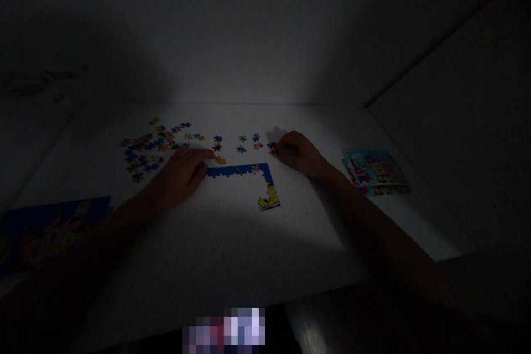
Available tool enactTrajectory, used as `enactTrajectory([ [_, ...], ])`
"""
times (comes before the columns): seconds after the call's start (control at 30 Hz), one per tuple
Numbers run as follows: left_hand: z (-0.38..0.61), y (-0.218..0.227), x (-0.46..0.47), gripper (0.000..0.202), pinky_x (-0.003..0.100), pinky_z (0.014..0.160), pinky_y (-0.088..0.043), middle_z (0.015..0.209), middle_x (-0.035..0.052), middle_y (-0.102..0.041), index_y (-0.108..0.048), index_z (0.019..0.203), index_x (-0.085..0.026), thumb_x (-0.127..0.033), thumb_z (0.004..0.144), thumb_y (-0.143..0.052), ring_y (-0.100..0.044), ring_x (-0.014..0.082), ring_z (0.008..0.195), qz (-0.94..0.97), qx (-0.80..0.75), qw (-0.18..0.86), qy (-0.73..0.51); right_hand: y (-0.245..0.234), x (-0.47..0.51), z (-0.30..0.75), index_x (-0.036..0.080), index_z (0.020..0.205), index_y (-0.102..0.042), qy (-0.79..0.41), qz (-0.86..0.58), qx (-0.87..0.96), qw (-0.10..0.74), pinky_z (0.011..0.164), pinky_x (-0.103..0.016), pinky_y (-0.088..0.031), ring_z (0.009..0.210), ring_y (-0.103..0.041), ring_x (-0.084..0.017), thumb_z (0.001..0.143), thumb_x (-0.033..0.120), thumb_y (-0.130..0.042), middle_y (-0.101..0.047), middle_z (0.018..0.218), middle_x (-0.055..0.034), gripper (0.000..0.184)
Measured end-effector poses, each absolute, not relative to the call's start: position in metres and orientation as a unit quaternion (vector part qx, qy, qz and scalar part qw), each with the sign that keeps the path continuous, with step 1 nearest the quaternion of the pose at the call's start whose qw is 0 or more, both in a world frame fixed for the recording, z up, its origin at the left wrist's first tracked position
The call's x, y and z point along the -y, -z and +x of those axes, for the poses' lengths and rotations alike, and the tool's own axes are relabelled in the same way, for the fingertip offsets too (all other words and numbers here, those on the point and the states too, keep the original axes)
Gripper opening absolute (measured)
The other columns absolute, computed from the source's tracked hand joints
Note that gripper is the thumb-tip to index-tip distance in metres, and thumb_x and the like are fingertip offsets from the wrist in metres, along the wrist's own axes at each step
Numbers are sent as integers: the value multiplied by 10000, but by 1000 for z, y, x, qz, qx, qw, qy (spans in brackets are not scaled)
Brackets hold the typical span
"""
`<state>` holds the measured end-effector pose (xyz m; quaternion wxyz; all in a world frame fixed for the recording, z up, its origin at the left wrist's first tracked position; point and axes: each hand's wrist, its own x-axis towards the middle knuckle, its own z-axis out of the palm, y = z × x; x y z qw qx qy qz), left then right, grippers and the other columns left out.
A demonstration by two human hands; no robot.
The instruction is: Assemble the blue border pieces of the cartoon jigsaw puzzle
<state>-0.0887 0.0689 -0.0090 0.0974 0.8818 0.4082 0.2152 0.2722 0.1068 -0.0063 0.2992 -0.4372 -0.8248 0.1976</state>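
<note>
Dim shot. Partial puzzle border (pixel 240 170) lies on a white table (pixel 232 243), blue edge joined at 1 corner, yellow section at its lower end. Left hand (pixel 180 174) rests at the border's left end, fingers together and flat, tips near a loose piece (pixel 220 160). Right hand (pixel 301 154) sits past the border's top right corner, fingers bunched at a small piece (pixel 272 147); clamped or not, cannot tell. Loose pieces (pixel 145 149) lie spread left of the border, apparently so each shows. Picture sheets (pixel 375 172) lie right of it, blue picture board (pixel 53 232) lower left. No readable writing.
</note>
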Motion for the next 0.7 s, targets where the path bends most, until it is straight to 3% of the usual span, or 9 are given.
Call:
enactTrajectory([
  [0.3, -90, 13, -71, 396, 491, 1083, -450, 1350, 124, -653, -657, 1302, -195, -310, 1058, -367, -590, 277, 1249, 899, -369, 79, -223, 7, -107, 272, 213, 895, -695, -196, -438, 825, 299, 907, -438, -490, 958, -635, -252, 844, 345, -669, -706, 936, -84, 144],
  [0.7, -91, 12, -71, 400, 536, 1105, -438, 1340, 136, -657, -669, 1295, -184, -276, 1044, -372, -594, 289, 1241, 900, -369, 76, -220, 5, -106, 270, 232, 876, -685, -200, -438, 822, 304, 903, -446, -487, 950, -633, -255, 838, 373, -662, -702, 914, -70, 147],
])
